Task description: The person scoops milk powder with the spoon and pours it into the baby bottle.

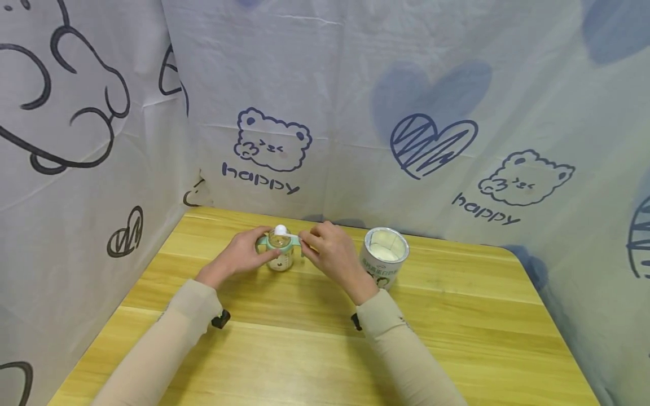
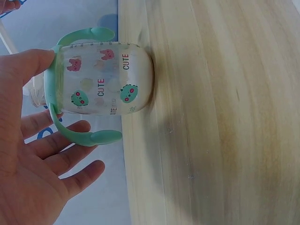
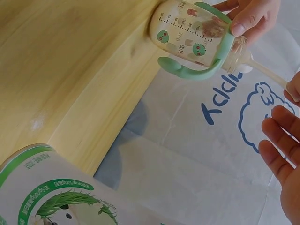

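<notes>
Bottle upright on surface; left hand gripping collar, likely for steadiness; right hand pinching scoop by handle, apparently keeping it level; tin near.

In the head view, bare tabletop gives open room at lower right and down the lower middle, between the sleeves. Upper centre is tight — the left grip blocks the bottle from the left, while the right grip and the scoop bar its mouth from the right. The can stands just right of that — and cloth walls off the rear edge.
</notes>
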Action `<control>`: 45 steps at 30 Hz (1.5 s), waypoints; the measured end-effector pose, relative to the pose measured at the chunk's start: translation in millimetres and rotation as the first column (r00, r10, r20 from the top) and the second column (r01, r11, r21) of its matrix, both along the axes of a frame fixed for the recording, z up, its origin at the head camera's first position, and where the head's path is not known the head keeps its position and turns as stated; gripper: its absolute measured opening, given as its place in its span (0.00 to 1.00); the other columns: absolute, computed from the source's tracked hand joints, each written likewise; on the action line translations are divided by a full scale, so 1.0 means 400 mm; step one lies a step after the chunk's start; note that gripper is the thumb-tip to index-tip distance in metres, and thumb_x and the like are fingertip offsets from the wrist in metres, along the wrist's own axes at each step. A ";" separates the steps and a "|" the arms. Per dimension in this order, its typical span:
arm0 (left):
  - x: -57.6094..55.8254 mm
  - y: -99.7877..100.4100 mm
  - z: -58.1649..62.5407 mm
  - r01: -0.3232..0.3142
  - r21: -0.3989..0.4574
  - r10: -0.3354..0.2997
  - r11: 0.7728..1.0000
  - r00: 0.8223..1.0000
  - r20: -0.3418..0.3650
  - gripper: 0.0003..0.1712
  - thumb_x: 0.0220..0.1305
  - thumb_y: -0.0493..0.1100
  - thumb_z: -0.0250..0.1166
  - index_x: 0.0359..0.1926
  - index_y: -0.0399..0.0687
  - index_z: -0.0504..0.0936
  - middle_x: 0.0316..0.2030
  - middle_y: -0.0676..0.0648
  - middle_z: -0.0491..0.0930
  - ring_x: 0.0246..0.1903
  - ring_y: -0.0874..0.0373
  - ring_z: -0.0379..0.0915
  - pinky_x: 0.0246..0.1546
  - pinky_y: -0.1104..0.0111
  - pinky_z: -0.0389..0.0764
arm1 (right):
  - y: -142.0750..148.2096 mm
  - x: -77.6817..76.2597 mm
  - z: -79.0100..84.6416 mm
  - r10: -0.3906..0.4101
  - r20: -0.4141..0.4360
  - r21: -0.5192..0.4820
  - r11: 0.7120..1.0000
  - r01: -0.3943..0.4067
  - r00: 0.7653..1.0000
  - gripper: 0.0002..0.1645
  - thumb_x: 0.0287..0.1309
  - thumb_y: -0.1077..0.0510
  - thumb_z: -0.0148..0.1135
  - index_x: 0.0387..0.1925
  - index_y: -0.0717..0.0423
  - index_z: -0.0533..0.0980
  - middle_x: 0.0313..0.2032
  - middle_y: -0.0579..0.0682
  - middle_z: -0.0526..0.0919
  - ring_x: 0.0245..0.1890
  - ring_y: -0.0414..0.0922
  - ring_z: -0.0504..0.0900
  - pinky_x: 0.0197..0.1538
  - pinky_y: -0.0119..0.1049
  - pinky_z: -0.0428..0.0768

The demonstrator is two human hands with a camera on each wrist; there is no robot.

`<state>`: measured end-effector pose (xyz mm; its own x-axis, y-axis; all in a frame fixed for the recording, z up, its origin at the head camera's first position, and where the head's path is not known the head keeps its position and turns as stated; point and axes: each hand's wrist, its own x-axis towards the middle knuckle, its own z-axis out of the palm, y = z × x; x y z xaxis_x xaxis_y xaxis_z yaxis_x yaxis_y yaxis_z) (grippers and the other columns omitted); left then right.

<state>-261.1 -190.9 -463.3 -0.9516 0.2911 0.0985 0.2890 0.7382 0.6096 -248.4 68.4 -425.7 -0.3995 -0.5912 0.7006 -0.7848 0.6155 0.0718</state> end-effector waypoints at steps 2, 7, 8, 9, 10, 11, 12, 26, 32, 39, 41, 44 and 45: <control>0.000 0.000 0.000 0.002 -0.002 -0.002 1.000 1.000 0.000 0.44 0.69 0.60 0.70 0.76 0.39 0.69 0.69 0.32 0.76 0.68 0.35 0.73 0.72 0.42 0.73 | -0.001 -0.001 0.000 0.003 -0.010 0.002 1.000 -0.003 1.000 0.04 0.66 0.59 0.72 0.40 0.51 0.90 0.32 0.47 0.86 0.30 0.44 0.79 0.32 0.33 0.79; -0.002 -0.001 -0.002 0.000 -0.002 0.000 1.000 1.000 0.007 0.44 0.69 0.59 0.70 0.76 0.41 0.69 0.69 0.33 0.76 0.68 0.36 0.74 0.72 0.43 0.73 | 0.000 -0.003 -0.004 0.011 -0.026 0.022 1.000 -0.010 1.000 0.04 0.66 0.60 0.71 0.39 0.52 0.89 0.31 0.47 0.85 0.29 0.43 0.79 0.33 0.33 0.80; -0.002 -0.002 -0.002 0.000 -0.002 0.000 1.000 1.000 0.006 0.44 0.69 0.59 0.70 0.76 0.41 0.69 0.69 0.33 0.76 0.68 0.36 0.74 0.72 0.43 0.74 | 0.001 -0.003 -0.004 0.011 -0.023 0.029 1.000 -0.011 1.000 0.04 0.66 0.60 0.70 0.39 0.52 0.89 0.31 0.47 0.85 0.29 0.43 0.79 0.33 0.33 0.80; -0.002 -0.001 -0.002 0.000 0.000 0.000 1.000 1.000 0.006 0.44 0.68 0.59 0.70 0.76 0.42 0.69 0.69 0.33 0.76 0.68 0.36 0.74 0.72 0.43 0.74 | 0.001 -0.003 -0.004 0.010 -0.024 0.037 0.999 -0.009 1.000 0.05 0.67 0.60 0.69 0.39 0.52 0.89 0.31 0.47 0.85 0.30 0.43 0.79 0.33 0.33 0.80; -0.002 -0.001 -0.002 0.000 0.002 0.000 1.000 1.000 0.007 0.44 0.68 0.59 0.70 0.76 0.42 0.70 0.69 0.33 0.76 0.68 0.36 0.74 0.72 0.43 0.74 | 0.001 -0.003 -0.006 0.009 -0.027 0.045 0.999 -0.008 1.000 0.05 0.68 0.60 0.69 0.39 0.51 0.89 0.31 0.47 0.85 0.30 0.43 0.80 0.34 0.34 0.80; -0.001 -0.001 -0.002 0.000 0.002 0.000 1.000 1.000 0.009 0.44 0.68 0.59 0.70 0.76 0.42 0.70 0.69 0.33 0.76 0.68 0.36 0.74 0.72 0.43 0.74 | 0.002 -0.003 -0.005 0.010 -0.029 0.052 0.999 -0.008 1.000 0.05 0.68 0.60 0.68 0.39 0.51 0.89 0.31 0.47 0.85 0.30 0.43 0.80 0.34 0.34 0.80; -0.001 -0.001 -0.001 0.000 0.002 0.000 1.000 1.000 0.009 0.44 0.68 0.59 0.70 0.76 0.42 0.70 0.69 0.33 0.76 0.68 0.36 0.74 0.72 0.43 0.74 | 0.002 -0.003 -0.005 0.010 -0.038 0.059 0.998 -0.008 0.999 0.05 0.68 0.60 0.68 0.39 0.51 0.89 0.31 0.47 0.85 0.30 0.43 0.80 0.34 0.34 0.80; -0.001 -0.002 -0.003 -0.007 0.001 0.007 1.000 1.000 0.017 0.44 0.69 0.59 0.70 0.76 0.41 0.69 0.69 0.32 0.76 0.69 0.35 0.73 0.72 0.43 0.73 | -0.001 -0.002 -0.009 0.028 -0.043 0.049 0.998 -0.026 0.999 0.04 0.67 0.59 0.70 0.40 0.52 0.89 0.31 0.47 0.85 0.31 0.44 0.81 0.37 0.36 0.82; 0.001 -0.004 -0.003 -0.006 0.001 0.006 1.000 1.000 0.014 0.44 0.68 0.59 0.70 0.76 0.40 0.68 0.69 0.32 0.76 0.68 0.36 0.74 0.71 0.43 0.74 | -0.007 0.009 0.000 -0.023 0.142 -0.073 0.997 0.034 0.990 0.07 0.68 0.59 0.70 0.42 0.56 0.90 0.33 0.50 0.88 0.31 0.46 0.81 0.33 0.37 0.81; 0.000 -0.003 -0.007 -0.002 0.006 0.002 1.000 1.000 -0.001 0.44 0.68 0.59 0.70 0.76 0.41 0.69 0.68 0.33 0.77 0.67 0.35 0.74 0.71 0.42 0.74 | -0.014 0.022 0.008 -0.088 0.426 -0.232 0.951 0.203 0.900 0.12 0.72 0.56 0.65 0.45 0.56 0.90 0.34 0.51 0.87 0.33 0.46 0.85 0.33 0.37 0.83; 0.001 -0.002 -0.006 -0.002 0.011 0.002 1.000 1.000 -0.004 0.44 0.68 0.59 0.70 0.75 0.41 0.70 0.67 0.33 0.78 0.67 0.35 0.75 0.70 0.42 0.75 | -0.016 0.023 0.008 -0.091 0.468 -0.260 0.937 0.235 0.879 0.13 0.71 0.55 0.64 0.45 0.57 0.91 0.33 0.52 0.87 0.33 0.46 0.86 0.34 0.37 0.83; 0.003 -0.001 -0.005 -0.001 0.019 0.001 1.000 1.000 -0.003 0.43 0.68 0.59 0.70 0.75 0.41 0.70 0.67 0.33 0.78 0.67 0.35 0.75 0.70 0.42 0.75 | -0.016 0.022 0.006 -0.098 0.508 -0.272 0.924 0.268 0.856 0.13 0.72 0.54 0.64 0.45 0.56 0.91 0.32 0.51 0.87 0.32 0.46 0.84 0.33 0.36 0.80; 0.004 -0.001 -0.005 -0.001 0.019 0.001 1.000 1.000 -0.001 0.43 0.68 0.59 0.70 0.75 0.41 0.70 0.67 0.33 0.78 0.67 0.36 0.75 0.70 0.42 0.75 | -0.016 0.022 0.006 -0.096 0.517 -0.275 0.922 0.271 0.851 0.14 0.72 0.54 0.64 0.46 0.56 0.91 0.31 0.50 0.87 0.32 0.45 0.84 0.33 0.35 0.79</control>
